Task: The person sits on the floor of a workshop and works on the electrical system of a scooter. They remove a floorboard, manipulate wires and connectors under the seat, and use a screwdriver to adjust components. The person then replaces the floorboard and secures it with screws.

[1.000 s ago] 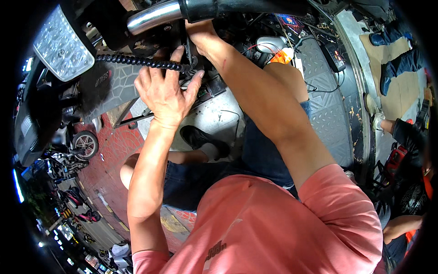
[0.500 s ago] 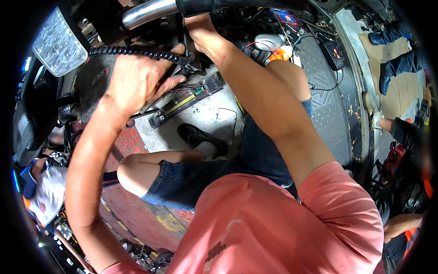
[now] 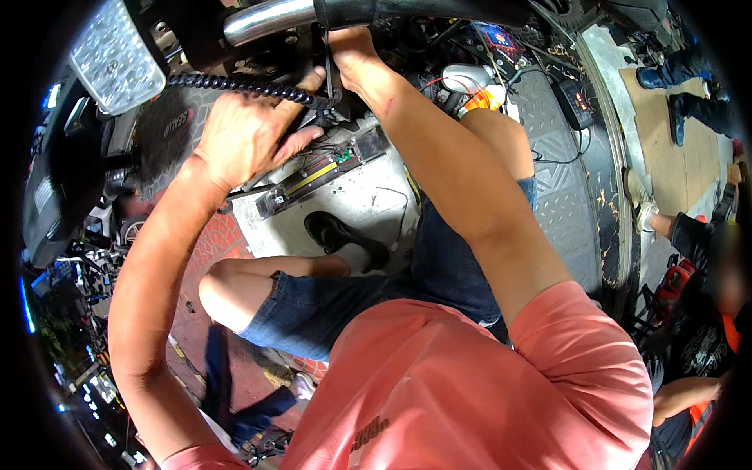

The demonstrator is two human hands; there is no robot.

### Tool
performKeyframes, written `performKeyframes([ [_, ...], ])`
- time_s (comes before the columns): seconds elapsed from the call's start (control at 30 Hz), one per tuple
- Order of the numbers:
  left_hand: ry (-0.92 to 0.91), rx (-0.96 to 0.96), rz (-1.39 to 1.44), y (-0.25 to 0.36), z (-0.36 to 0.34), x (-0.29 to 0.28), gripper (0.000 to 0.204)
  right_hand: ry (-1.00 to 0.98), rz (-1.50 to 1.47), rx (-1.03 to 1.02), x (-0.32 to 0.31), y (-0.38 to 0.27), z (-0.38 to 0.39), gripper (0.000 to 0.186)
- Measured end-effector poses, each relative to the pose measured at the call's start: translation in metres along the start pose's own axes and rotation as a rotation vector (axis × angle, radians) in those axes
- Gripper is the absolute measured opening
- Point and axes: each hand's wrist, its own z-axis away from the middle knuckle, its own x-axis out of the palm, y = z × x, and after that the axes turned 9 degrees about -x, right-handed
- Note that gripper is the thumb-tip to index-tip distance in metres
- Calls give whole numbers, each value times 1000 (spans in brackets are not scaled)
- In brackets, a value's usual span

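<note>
- Left hand [image 3: 247, 133] in close at the black coiled cable [image 3: 235, 84], thumb and forefinger parted; can't tell whether they grip anything!
- Right hand [image 3: 352, 51] sits partly behind the metal bar [image 3: 270, 22], fingers hidden, hold impossible to tell.
- Yellow-banded circuit strip [image 3: 313, 181] lies near the left thumb.

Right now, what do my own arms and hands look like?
Your left arm and right arm are bare below short salmon-pink sleeves. The left hand and the visible part of the right hand wear no glove, and no watch or bracelet shows at either wrist.
</note>
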Motion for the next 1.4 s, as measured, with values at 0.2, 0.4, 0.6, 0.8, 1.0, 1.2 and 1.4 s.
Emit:
performKeyframes([
  [0.2,-174,-121,-151,7,-14,-11,88,49,31,-29,2,2,1,36],
  [0.4,-320,-89,-208,5,-20,-18,88,46,32,-38,0,5,1,36],
  [0.6,-314,-34,-53,-3,-28,-24,79,2,-2,-25,-3,5,-2,37],
  [0.8,-370,-61,30,-7,-26,-15,59,-168,-121,13,3,3,-3,37],
  [1.0,29,89,-35,-8,-18,-4,68,-268,-185,48,12,-5,-6,38],
  [1.2,-163,-111,38,-3,6,5,77,-208,-135,44,8,-4,-6,38],
  [1.4,66,-266,147,24,13,12,80,-111,-99,52,-1,-1,3,39],
])
